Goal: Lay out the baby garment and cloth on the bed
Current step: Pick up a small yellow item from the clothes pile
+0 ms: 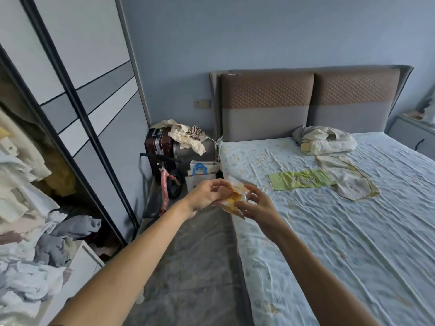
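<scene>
Both hands are up in front of the person, just off the near-left corner of the bed (329,243), and between them sits one small yellow-and-white cloth (235,198), bunched and crumpled. The left hand (207,196) pinches its left side with fingers curled in; the right hand (256,205) has fingers half spread, fingertips nipping the lower right edge. Neither is fully closed, both are on the fabric. It looks thin, soft and very light, the sort of thing that flops and folds on itself, so the sensible hold is probably two corners or one hem, pulled apart until it hangs flat before it goes down on the sheet. Nothing fragile here, nothing slippery by the look of it. Beyond the right hand, further up the bed, one green cloth (300,180) lies spread flat, and touching its far-right end is one cream baby garment (348,182) with yellow trim, opened out. Past those, near the headboard (310,102), one rumpled pile of pale bedding or clothes (327,141); how many pieces it holds cannot be told. Count so far: two items laid, one in hand.
</scene>
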Available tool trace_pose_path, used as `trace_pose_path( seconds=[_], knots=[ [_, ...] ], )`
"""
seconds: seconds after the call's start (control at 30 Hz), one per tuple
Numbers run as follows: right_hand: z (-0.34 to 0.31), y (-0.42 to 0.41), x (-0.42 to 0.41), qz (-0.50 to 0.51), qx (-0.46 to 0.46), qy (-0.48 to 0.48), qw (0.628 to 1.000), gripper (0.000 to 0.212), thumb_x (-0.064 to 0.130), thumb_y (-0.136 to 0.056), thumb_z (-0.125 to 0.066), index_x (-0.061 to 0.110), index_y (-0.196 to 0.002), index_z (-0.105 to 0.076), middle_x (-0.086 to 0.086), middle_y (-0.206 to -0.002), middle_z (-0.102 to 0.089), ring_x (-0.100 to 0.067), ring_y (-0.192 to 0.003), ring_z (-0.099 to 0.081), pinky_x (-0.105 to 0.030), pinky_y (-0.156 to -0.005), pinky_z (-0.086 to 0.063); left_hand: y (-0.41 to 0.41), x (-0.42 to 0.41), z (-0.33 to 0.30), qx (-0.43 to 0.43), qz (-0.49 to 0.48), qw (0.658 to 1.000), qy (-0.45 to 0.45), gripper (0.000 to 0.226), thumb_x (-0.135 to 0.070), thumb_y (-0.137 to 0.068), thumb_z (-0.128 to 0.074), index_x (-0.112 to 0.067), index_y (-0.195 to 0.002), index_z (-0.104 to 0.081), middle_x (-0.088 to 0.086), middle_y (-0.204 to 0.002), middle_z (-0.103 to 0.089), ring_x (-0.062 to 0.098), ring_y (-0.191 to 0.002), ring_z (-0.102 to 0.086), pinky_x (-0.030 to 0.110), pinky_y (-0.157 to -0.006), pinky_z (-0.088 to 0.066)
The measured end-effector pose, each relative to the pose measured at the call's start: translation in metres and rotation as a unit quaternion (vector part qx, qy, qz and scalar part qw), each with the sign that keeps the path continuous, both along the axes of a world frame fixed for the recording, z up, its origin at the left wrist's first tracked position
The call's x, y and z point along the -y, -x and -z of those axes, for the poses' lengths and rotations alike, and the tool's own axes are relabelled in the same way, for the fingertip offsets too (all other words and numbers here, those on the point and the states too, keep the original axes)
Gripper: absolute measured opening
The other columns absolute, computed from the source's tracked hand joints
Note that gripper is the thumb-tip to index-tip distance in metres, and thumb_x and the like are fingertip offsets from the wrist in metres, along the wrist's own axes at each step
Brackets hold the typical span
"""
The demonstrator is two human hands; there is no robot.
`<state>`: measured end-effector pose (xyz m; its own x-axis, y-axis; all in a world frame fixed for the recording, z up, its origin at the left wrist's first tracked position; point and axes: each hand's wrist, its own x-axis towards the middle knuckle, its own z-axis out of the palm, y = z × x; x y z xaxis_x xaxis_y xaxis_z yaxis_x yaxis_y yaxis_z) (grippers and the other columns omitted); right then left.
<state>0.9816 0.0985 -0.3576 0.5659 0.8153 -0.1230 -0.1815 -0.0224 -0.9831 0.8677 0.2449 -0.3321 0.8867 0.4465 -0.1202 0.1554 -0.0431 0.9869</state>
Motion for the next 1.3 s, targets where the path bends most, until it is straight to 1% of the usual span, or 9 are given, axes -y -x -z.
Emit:
trace_pose_path(
  seconds=[0.17, 0.3, 0.5, 0.7, 0.9, 1.03, 1.13, 1.2, 1.3],
  knots=[
    [0.004, -0.058, -0.051, 0.028, 0.000, 0.006, 1.000, 0.060, -0.001, -0.080, -0.071, 0.012, -0.132, -0.043, -0.008, -0.105, -0.051, -0.018, -0.083, -0.060, -0.026, -0.064, -0.057, -0.063, -0.056, 0.006, -0.013, 0.024, 0.999, -0.036, 0.010, -0.033, -0.072, -0.074, -0.033, -0.082, -0.074, -0.008, -0.093, -0.074, 0.010, -0.097, -0.067, 0.024, -0.079, -0.056],
    [0.009, -0.086, -0.091, 0.081, 0.023, 0.011, 0.996, 0.055, -0.001, -0.082, -0.069, 0.014, -0.128, -0.044, -0.009, -0.101, -0.045, -0.014, -0.076, -0.057, -0.023, -0.052, -0.052, -0.102, -0.097, 0.015, -0.015, 0.038, 0.998, -0.048, 0.018, -0.043, -0.065, -0.074, -0.039, -0.083, -0.075, -0.015, -0.092, -0.073, 0.012, -0.105, -0.063, 0.026, -0.086, -0.053],
    [0.016, -0.131, -0.144, 0.149, 0.067, 0.030, 0.986, 0.061, -0.001, -0.080, -0.070, 0.010, -0.133, -0.042, -0.010, -0.104, -0.046, -0.014, -0.076, -0.057, -0.033, -0.058, -0.051, -0.157, -0.156, 0.022, -0.007, 0.080, 0.996, -0.025, 0.012, -0.038, -0.070, -0.072, -0.036, -0.081, -0.075, -0.013, -0.092, -0.073, 0.009, -0.099, -0.065, 0.025, -0.089, -0.050],
    [0.003, -0.179, -0.201, 0.266, 0.054, 0.009, 0.962, 0.055, 0.000, -0.081, -0.070, 0.010, -0.129, -0.045, -0.004, -0.097, -0.048, -0.018, -0.077, -0.059, -0.023, -0.053, -0.052, -0.228, -0.227, 0.003, 0.023, 0.203, 0.978, -0.034, 0.012, -0.017, -0.086, -0.068, -0.028, -0.086, -0.073, -0.016, -0.094, -0.073, -0.003, -0.093, -0.066, 0.008, -0.073, -0.049],
    [0.000, -0.216, -0.234, 0.367, 0.028, 0.006, 0.930, 0.057, 0.001, -0.079, -0.073, 0.007, -0.129, -0.046, -0.009, -0.098, -0.047, -0.018, -0.072, -0.059, -0.021, -0.053, -0.053, -0.297, -0.269, 0.007, 0.031, 0.290, 0.956, -0.023, 0.008, -0.014, -0.087, -0.067, -0.015, -0.094, -0.070, 0.003, -0.102, -0.069, 0.008, -0.095, -0.065, 0.017, -0.082, -0.052],
    [0.012, -0.236, -0.231, 0.422, 0.033, 0.035, 0.905, 0.051, -0.003, -0.081, -0.069, 0.007, -0.126, -0.049, -0.005, -0.092, -0.049, -0.011, -0.065, -0.059, -0.021, -0.053, -0.052, -0.341, -0.269, 0.021, 0.023, 0.349, 0.937, -0.029, 0.008, -0.016, -0.086, -0.068, -0.015, -0.093, -0.072, -0.004, -0.103, -0.068, -0.007, -0.089, -0.064, 0.008, -0.072, -0.048],
    [0.022, -0.255, -0.220, 0.465, 0.036, 0.051, 0.883, 0.039, -0.001, -0.080, -0.071, 0.022, -0.107, -0.055, 0.000, -0.089, -0.049, -0.006, -0.059, -0.059, -0.019, -0.051, -0.051, -0.379, -0.261, 0.033, 0.022, 0.385, 0.922, -0.045, 0.017, -0.013, -0.086, -0.068, -0.004, -0.100, -0.071, -0.004, -0.115, -0.062, -0.016, -0.093, -0.059, 0.006, -0.076, -0.047],
    [0.027, -0.271, -0.208, 0.483, 0.040, 0.063, 0.872, 0.039, 0.001, -0.079, -0.073, 0.029, -0.099, -0.054, 0.000, -0.090, -0.049, -0.009, -0.063, -0.059, -0.020, -0.052, -0.052, -0.399, -0.248, 0.039, 0.037, 0.392, 0.916, -0.074, 0.020, -0.009, -0.086, -0.067, -0.001, -0.104, -0.070, 0.000, -0.128, -0.055, -0.007, -0.106, -0.054, 0.005, -0.082, -0.045],
    [0.036, -0.301, -0.192, 0.494, 0.042, 0.076, 0.865, 0.047, 0.000, -0.080, -0.072, 0.018, -0.118, -0.051, 0.000, -0.093, -0.049, -0.013, -0.069, -0.057, -0.020, -0.052, -0.051, -0.436, -0.231, 0.043, 0.063, 0.416, 0.899, -0.121, 0.020, -0.010, -0.087, -0.067, -0.006, -0.106, -0.070, 0.003, -0.137, -0.048, 0.007, -0.122, -0.044, 0.019, -0.094, -0.043]
  ],
)
